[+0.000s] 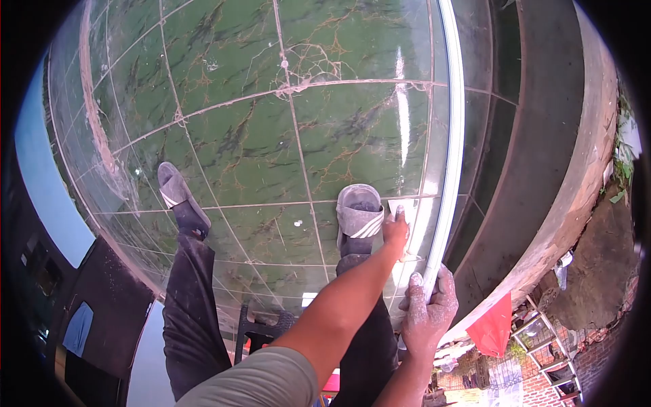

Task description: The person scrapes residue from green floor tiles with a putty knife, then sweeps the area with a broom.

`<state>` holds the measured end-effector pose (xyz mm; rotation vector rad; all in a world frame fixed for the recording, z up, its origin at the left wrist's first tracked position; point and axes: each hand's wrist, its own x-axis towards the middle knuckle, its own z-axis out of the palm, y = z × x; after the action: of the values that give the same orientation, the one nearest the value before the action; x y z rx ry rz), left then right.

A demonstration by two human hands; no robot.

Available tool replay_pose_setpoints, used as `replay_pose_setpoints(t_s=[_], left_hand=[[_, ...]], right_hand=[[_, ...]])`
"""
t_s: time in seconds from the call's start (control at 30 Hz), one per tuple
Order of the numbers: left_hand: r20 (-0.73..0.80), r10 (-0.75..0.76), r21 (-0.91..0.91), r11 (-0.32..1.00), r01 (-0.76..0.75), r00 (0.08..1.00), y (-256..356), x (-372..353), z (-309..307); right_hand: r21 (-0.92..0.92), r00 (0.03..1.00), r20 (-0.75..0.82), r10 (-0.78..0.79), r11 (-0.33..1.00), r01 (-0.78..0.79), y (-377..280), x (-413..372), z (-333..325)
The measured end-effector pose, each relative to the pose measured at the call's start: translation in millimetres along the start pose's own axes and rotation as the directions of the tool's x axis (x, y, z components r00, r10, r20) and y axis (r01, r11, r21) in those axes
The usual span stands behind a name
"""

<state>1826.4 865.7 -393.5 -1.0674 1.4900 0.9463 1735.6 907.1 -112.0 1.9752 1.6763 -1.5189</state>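
Observation:
My right hand [428, 308] is closed around the near end of a long white ridged strip [456, 102], thumb on one side and fingers on the other. The strip runs away from me along the right edge of the green tiled floor [237, 149]. To its left, my left hand [397, 232] reaches low beside my right slipper [359, 210]. One digit of it points forward over a small white flat patch [405, 205], and the other fingers are curled. I cannot tell what the left fingers hold.
My left slipper [178, 188] stands on the tiles. Beneath me is a dark plastic stool [261, 329]. A grey ledge [542, 136] drops away on the right, with a red cloth [489, 327] and a ladder [546, 346] below. A dark panel [102, 298] stands at left.

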Motion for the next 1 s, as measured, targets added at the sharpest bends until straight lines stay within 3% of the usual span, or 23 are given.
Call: replay_pose_setpoints(t_s=[0.03,0.07,0.13,0.17,0.27,0.37,0.43,0.5,0.57,0.63,0.67,0.7,0.73,0.77,0.8,0.83,0.87,0.97,1.0], left_hand=[[-0.012,0.025,0.04,0.999,-0.024,1.0,1.3,1.9,1.4],[0.059,0.01,-0.002,1.0,-0.01,0.998,8.1,11.9,4.3],[0.061,0.024,-0.141,0.99,-0.015,0.998,33.2,5.4,11.9],[0.079,-0.044,-0.157,0.986,0.056,0.996,48.2,-6.6,9.4],[-0.062,-0.014,0.01,1.0,0.014,0.998,13.3,0.9,12.9],[-0.022,-0.067,-0.083,0.994,0.065,0.997,-12.3,47.7,32.3],[0.039,0.022,-0.257,0.966,-0.011,0.999,56.7,37.2,39.2],[0.243,0.259,-0.343,0.924,-0.167,0.935,147.2,10.4,16.2],[0.136,0.486,-0.354,0.838,-0.416,0.864,138.5,23.5,-8.9],[0.059,0.462,-0.269,0.861,-0.431,0.885,133.6,11.1,-52.9],[0.022,0.322,-0.198,0.929,-0.312,0.946,125.4,-8.9,-91.5],[0.036,0.308,-0.343,0.897,-0.278,0.951,84.5,12.1,-124.6],[0.019,0.187,-0.381,0.91,-0.166,0.982,60.9,7.9,-161.7],[-0.064,0.141,-0.238,0.959,-0.152,0.988,13.2,30.3,-201.7],[-0.132,0.058,-0.257,0.962,-0.09,0.99,-16.9,39.0,-230.9],[-0.189,0.047,-0.14,0.987,-0.074,0.981,-43.1,45.8,-259.1],[-0.159,-0.03,-0.168,0.986,0.003,0.987,-45.7,34.3,-278.1],[-0.155,-0.004,0.064,0.998,0.014,0.988,-73.5,53.7,-301.4],[-0.15,-0.072,-0.051,0.997,0.065,0.986,-51.6,37.3,-292.1]], right_hand=[[-0.006,1.0,-0.001,-0.007,1.0,0.007,0.3,0.2,-1.6],[-0.011,1.0,-0.002,-0.008,1.0,0.008,1.1,-1.1,-2.1],[-0.017,1.0,-0.001,-0.009,1.0,0.009,3.3,-1.7,-0.9],[-0.021,1.0,0.002,-0.004,1.0,0.004,3.4,-3.2,-0.4],[-0.039,0.999,0.016,-0.031,0.999,0.032,2.1,-0.1,3.9],[0.012,0.999,-0.018,0.043,0.999,-0.043,-3.2,-2.0,8.6],[0.008,0.999,-0.038,0.03,1.0,-0.029,-5.1,-4.7,13.2],[-0.003,0.999,-0.033,0.014,1.0,-0.014,-7.9,-7.7,18.2],[-0.004,1.0,-0.017,0.02,1.0,-0.02,-10.9,-9.6,24.4],[-0.002,1.0,-0.014,0.021,1.0,-0.021,-16.4,-12.9,32.5],[-0.006,1.0,-0.018,0.02,1.0,-0.021,-19.4,-13.9,36.6],[-0.011,1.0,-0.026,0.016,1.0,-0.016,-22.0,-14.4,40.0],[-0.012,1.0,-0.015,0.021,1.0,-0.022,-23.7,-14.9,42.9],[-0.017,1.0,-0.012,0.017,1.0,-0.017,-25.5,-16.0,46.1],[-0.022,1.0,-0.008,0.012,1.0,-0.012,-26.5,-16.5,49.8],[-0.029,1.0,-0.003,0.011,1.0,-0.011,-26.7,-17.8,53.5],[-0.035,1.0,-0.004,-0.005,0.999,0.005,-27.0,-18.0,57.6],[-0.066,0.999,-0.001,-0.035,0.997,0.035,-31.6,-14.3,65.9],[-0.079,1.0,0.002,-0.029,0.996,0.029,-34.8,-12.1,67.0]])
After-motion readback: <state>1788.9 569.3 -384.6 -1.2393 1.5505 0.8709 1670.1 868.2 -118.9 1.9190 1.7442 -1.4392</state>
